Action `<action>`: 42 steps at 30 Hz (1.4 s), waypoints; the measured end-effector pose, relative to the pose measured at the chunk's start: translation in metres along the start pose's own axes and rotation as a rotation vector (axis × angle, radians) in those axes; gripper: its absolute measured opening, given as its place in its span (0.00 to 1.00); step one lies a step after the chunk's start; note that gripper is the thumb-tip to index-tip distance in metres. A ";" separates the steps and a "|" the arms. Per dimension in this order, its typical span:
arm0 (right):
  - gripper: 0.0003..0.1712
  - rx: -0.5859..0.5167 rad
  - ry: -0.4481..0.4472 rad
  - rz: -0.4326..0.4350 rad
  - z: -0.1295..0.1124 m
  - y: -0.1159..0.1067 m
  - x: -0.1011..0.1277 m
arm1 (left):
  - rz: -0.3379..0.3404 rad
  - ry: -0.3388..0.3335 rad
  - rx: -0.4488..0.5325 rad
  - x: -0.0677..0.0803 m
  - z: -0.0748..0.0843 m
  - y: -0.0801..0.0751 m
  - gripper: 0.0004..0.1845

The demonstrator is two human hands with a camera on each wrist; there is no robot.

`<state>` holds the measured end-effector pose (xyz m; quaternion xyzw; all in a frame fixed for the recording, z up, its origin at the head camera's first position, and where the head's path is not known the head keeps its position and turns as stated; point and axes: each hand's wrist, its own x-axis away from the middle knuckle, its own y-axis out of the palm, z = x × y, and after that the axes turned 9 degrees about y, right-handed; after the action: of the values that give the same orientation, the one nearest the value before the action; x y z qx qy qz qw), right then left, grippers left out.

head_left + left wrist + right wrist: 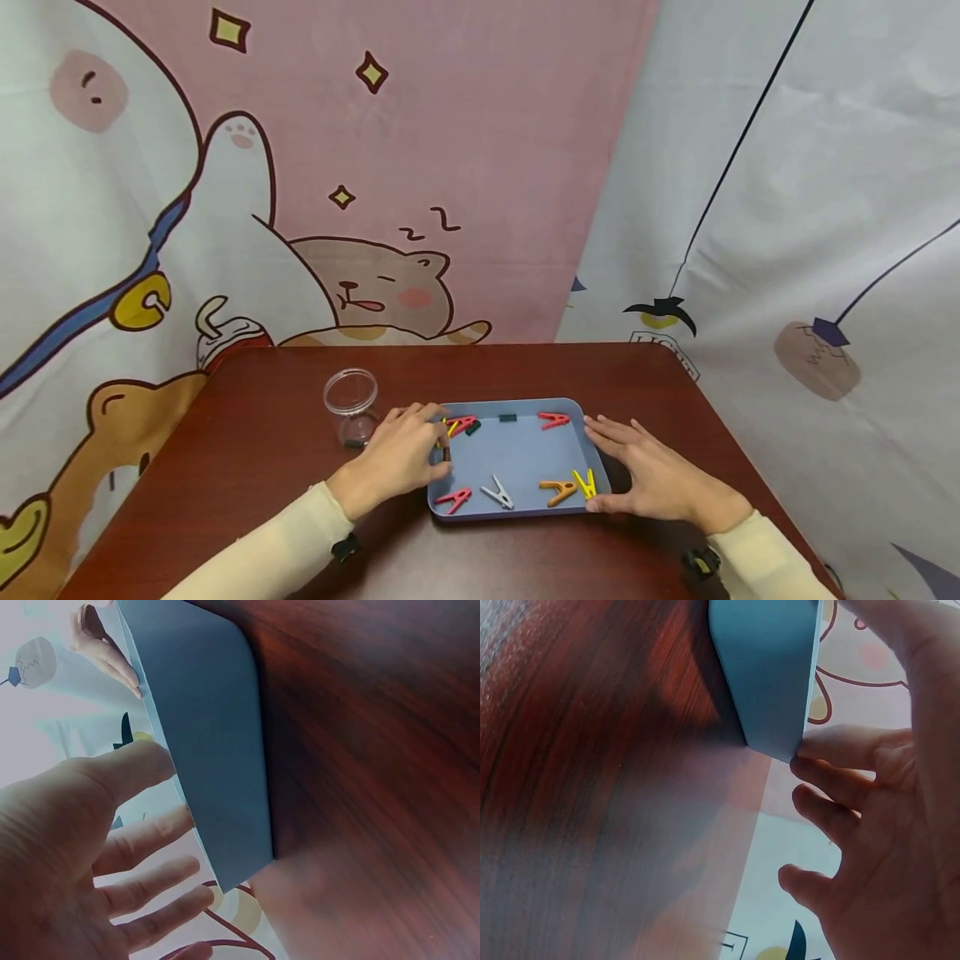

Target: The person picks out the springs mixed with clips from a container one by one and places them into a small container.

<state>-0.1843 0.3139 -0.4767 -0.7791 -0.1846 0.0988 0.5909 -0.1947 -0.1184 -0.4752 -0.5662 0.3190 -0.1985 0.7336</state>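
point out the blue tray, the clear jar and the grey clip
Blue tray (498, 454), head view: bare floor
Clear jar (351, 411), head view: front of rim
Grey clip (502, 498), head view: where its arms meet

Shallow blue tray (502, 458), scattered clips (561, 492) inside

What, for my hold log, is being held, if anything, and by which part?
Nothing is visibly clasped: the left grip and right grip, both loosely spread, are at opposite side rims of the blue tray.
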 end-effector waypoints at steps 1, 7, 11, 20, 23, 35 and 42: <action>0.70 -0.003 0.005 -0.002 0.000 0.000 0.000 | 0.009 0.006 -0.004 0.000 0.000 0.000 0.14; 0.70 -0.020 0.016 -0.004 0.002 0.003 -0.001 | 0.068 0.036 -0.044 0.003 -0.002 -0.002 0.15; 0.70 -0.022 0.003 -0.005 0.003 0.005 -0.001 | 0.101 0.036 -0.054 0.005 -0.004 -0.004 0.17; 0.70 -0.018 0.005 -0.012 0.003 0.003 0.000 | 0.186 0.026 -0.067 0.005 -0.010 -0.011 0.19; 0.70 -0.022 0.014 -0.017 0.003 0.003 0.000 | 0.234 0.026 -0.067 0.006 -0.014 -0.013 0.19; 0.70 -0.034 0.031 -0.019 0.004 0.006 0.001 | 0.358 0.001 -0.041 0.015 -0.034 -0.031 0.20; 0.70 -0.037 0.043 -0.020 0.003 0.005 0.001 | 0.431 -0.020 -0.037 0.024 -0.053 -0.045 0.18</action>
<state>-0.1841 0.3158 -0.4822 -0.7900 -0.1814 0.0728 0.5811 -0.2111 -0.1844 -0.4464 -0.5005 0.4287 -0.0256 0.7517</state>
